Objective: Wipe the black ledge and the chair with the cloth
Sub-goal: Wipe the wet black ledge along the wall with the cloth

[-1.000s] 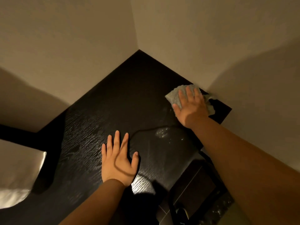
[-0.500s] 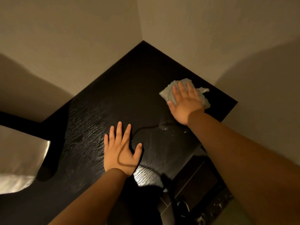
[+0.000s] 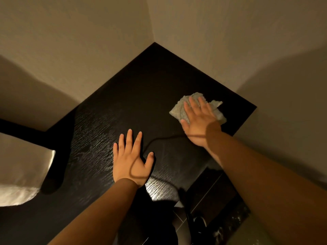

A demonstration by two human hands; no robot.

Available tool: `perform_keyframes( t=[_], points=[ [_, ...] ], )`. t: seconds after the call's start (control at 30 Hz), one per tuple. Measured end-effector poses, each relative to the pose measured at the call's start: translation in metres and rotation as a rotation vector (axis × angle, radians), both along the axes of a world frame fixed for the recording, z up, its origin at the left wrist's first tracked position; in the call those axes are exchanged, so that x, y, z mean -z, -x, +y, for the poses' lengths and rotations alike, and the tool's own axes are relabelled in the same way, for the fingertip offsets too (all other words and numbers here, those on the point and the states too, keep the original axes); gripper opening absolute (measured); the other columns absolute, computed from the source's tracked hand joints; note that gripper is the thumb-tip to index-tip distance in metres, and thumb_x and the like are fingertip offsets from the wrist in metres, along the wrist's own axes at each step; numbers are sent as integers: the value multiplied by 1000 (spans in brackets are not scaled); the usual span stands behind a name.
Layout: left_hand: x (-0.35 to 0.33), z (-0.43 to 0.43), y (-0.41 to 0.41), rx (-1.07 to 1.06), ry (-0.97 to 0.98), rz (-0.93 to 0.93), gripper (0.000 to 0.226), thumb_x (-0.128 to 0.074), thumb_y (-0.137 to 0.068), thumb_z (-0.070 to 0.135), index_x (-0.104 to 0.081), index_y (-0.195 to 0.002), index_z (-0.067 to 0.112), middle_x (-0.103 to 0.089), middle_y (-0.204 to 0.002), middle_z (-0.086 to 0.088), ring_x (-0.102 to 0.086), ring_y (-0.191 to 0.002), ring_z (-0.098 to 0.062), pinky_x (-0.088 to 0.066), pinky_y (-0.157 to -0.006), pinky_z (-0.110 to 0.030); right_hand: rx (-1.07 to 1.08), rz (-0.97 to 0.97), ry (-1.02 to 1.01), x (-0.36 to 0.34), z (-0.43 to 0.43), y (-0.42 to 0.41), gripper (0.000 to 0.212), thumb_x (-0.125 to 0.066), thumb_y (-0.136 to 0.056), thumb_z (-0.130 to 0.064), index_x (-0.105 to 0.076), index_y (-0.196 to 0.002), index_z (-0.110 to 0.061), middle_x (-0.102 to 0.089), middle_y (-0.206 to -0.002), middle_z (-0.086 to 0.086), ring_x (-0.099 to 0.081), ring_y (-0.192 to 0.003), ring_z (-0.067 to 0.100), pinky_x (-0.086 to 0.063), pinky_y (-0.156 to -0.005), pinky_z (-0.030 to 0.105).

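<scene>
Black ledge [image 3: 139, 96] set in a corner of beige walls [image 3: 70, 50].
Right hand [image 3: 199, 121], grip spread, presses the grey cloth [image 3: 177, 109] on the ledge's right side; left hand [image 3: 131, 161] lies flat, grip spread, nearer left.

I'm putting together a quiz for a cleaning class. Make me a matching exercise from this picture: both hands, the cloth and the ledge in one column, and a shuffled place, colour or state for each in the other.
Column one
1. left hand
2. right hand
3. cloth
4. ledge

Column two
a. black, with a wood grain
b. flat on the bare surface, holding nothing
c. grey, crumpled, under a palm
d. fingers straight, pressing down on fabric

Pairs: 1-b, 2-d, 3-c, 4-a
</scene>
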State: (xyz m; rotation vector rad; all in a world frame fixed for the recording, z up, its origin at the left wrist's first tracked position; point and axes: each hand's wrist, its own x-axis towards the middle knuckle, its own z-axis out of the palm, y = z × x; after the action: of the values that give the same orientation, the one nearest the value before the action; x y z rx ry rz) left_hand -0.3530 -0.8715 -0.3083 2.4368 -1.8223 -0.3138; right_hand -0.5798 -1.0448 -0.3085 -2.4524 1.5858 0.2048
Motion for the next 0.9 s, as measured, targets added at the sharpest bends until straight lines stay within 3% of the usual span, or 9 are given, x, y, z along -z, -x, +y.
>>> perform_keyframes(
  t=[0.1, 0.2, 0.3, 0.43, 0.5, 0.6, 0.77, 0.83, 0.9],
  points=[
    [0, 0, 0, -1, -2, -11, 81, -36, -94, 67, -22, -165, 31, -9, -175, -2, 0, -162, -29, -5, -130, -53, -111, -157, 108, 3, 57, -17, 73, -42, -96, -54, -35, -159, -18, -23, -168, 8, -12, -156, 37, -10, -127, 50],
    [0, 0, 0, 6, 0, -11, 81, -36, -94, 68, -21, -165, 32, -9, -175, -2, 0, -162, -29, -4, -130, -52, -319, -166, 31, 1, 97, -16, 73, -33, -97, -60, -30, -161, -24, -15, -171, 0, -1, -158, 26, -7, -128, 47],
    [1, 1, 1, 1, 13, -19, 81, -38, -94, 67, -23, -165, 31, -11, -175, -3, -2, -161, -30, -5, -130, -52, -402, -131, 18, 2, 71, 0, 74, -38, -95, -64, -34, -159, -27, -21, -169, -1, -11, -157, 27, -14, -127, 47],
    [1, 1, 2, 2, 17, -37, 81, -37, -94, 66, -24, -165, 31, -13, -175, -3, -4, -161, -31, -6, -130, -53, -144, 38, -80, -4, 11, 14, 82, -13, -93, -66, -2, -164, -26, 7, -172, 0, 12, -157, 28, 5, -127, 45],
    [1, 0, 2, 3, 16, -32, 81, -37, -93, 66, -24, -165, 31, -13, -175, -3, -5, -161, -31, -6, -130, -53, -56, -14, -38, -4, 22, 3, 79, -16, -96, -61, -8, -164, -22, 2, -172, 4, 8, -157, 32, 3, -127, 48],
    [1, 0, 2, -2, 22, -38, 82, -37, -92, 67, -26, -164, 30, -14, -175, -4, -6, -161, -32, -7, -130, -53, -207, -165, 67, -1, 88, -13, 73, -34, -97, -55, -35, -159, -17, -22, -169, 8, -11, -156, 37, -13, -126, 54],
    [2, 1, 1, 5, 26, -35, 82, -37, -92, 67, -25, -165, 30, -14, -174, -5, -6, -161, -32, -6, -130, -53, -442, -171, 15, 5, 108, 4, 70, -39, -98, -59, -32, -159, -25, -18, -170, -2, -6, -158, 24, -10, -127, 47],
    [2, 1, 1, 2, 33, -34, 81, -38, -92, 66, -27, -164, 30, -16, -174, -5, -8, -161, -32, -8, -130, -53, -365, -91, 36, 8, 77, 19, 75, -35, -95, -63, -32, -160, -25, -19, -170, -1, -10, -158, 29, -14, -126, 50],
    [3, 1, 1, 2, 34, -39, 81, -38, -92, 66, -26, -164, 31, -15, -174, -4, -7, -161, -32, -7, -130, -53, -209, 34, 15, 3, 46, 34, 83, -18, -92, -67, -17, -164, -25, -8, -172, 0, -1, -158, 28, -6, -127, 49]
  ],
)
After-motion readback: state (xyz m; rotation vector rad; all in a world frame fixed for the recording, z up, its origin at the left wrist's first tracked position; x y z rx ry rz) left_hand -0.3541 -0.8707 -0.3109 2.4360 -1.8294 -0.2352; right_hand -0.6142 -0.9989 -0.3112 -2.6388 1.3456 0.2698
